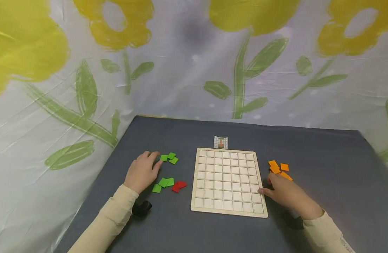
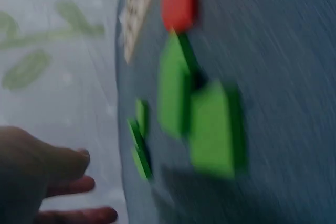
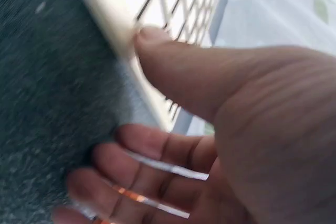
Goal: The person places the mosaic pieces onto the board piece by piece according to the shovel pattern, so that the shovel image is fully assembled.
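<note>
My left hand (image 1: 140,172) hovers at the left with fingers loosely bent, its fingertips beside an upper group of green square tiles (image 1: 173,160). In the left wrist view the fingers (image 2: 65,162) are apart from the tiles, with nothing between them. A lower group of green tiles (image 1: 163,182) lies nearer me, next to red tiles (image 1: 182,184). My right hand (image 1: 287,192) is at the right edge of a pale wooden grid board (image 1: 225,212); its thumb (image 3: 163,51) appears to touch the rim. Its other fingers are loosely bent near orange tiles (image 1: 284,167), partly covered by the hand.
A small printed card (image 1: 221,142) with a grid picture stands behind the board's far edge. The dark table (image 1: 168,228) meets a white curtain (image 1: 181,80) with flower prints at the back and left. A black strap piece (image 1: 142,208) sits under the left wrist.
</note>
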A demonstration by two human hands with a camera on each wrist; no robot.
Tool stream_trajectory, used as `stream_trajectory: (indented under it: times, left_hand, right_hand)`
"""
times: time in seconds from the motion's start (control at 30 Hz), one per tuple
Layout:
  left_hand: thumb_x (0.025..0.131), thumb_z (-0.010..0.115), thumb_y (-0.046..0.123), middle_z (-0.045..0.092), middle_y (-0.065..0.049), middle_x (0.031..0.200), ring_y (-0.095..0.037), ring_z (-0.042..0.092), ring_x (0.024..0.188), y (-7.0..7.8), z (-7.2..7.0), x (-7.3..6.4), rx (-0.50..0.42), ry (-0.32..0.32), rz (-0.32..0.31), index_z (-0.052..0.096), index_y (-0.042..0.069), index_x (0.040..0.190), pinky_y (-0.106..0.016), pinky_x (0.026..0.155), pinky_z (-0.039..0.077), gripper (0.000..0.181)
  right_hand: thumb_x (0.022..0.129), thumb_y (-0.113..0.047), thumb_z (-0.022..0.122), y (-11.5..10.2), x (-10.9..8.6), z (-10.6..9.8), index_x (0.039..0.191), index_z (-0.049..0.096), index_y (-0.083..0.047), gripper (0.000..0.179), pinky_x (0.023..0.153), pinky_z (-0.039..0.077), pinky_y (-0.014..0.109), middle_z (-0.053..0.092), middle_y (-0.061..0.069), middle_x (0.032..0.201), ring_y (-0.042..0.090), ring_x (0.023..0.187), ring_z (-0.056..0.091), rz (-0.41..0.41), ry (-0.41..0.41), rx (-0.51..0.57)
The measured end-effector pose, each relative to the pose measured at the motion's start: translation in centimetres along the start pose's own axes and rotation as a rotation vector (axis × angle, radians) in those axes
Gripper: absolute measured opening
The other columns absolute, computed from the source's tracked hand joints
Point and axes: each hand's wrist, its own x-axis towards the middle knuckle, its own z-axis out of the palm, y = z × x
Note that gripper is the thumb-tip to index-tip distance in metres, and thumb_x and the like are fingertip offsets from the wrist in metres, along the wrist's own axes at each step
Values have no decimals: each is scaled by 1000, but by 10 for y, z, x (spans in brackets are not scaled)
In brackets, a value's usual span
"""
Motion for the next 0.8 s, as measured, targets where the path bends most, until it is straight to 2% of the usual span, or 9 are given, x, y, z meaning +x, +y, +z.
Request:
stream_trajectory:
  times: [0.1,0.2,0.3,0.43,0.57,0.67,0.8]
  left_hand:
    - [92,66,21,63,-19,102,-34,63,84,-13,-1,-1,-23,-24,-12,63,2,118,-48,68,53,32]
    - [92,66,21,62,-19,107,-35,63,90,-21,-2,-3,-55,-96,-37,61,3,122,-50,73,52,36]
    - [91,67,23,62,-18,110,-36,62,95,-28,1,-7,-48,-156,-42,60,6,125,-53,75,51,38]
    - [90,69,26,62,-16,110,-34,62,96,-33,10,-2,-16,-169,-6,62,10,124,-54,73,51,39]
    - [88,71,26,61,-13,109,-32,61,95,-33,18,2,-22,-178,-13,62,12,125,-53,72,49,41]
    - [88,71,28,59,-13,110,-31,58,94,-32,22,9,-5,-180,-19,61,15,127,-53,71,48,43]
    - [87,72,29,57,-11,108,-28,56,91,-30,23,18,11,-174,5,63,18,125,-49,67,45,41]
  right_hand:
    - [89,-38,67,7,3,-1,95,48,-4,40,52,31,26,41,2,68,13,57,38,-29,-11,33]
    - [89,-40,67,12,6,-1,93,46,-5,41,52,30,26,39,3,70,14,59,38,-37,-30,62]
    - [88,-41,68,14,8,2,95,46,-3,44,55,31,27,41,3,73,15,63,39,-59,-32,70]
    - [85,-40,70,16,8,3,97,48,-1,46,57,33,27,44,3,75,16,66,41,-60,-23,85]
    - [83,-42,72,17,8,7,101,49,-1,50,58,37,30,48,4,77,17,68,44,-15,-30,102]
    - [81,-44,73,17,9,8,101,50,-1,52,60,39,31,50,4,78,17,69,45,8,-13,105]
    - [80,-46,73,19,13,7,100,49,-3,52,59,38,30,50,3,78,17,68,45,12,3,110]
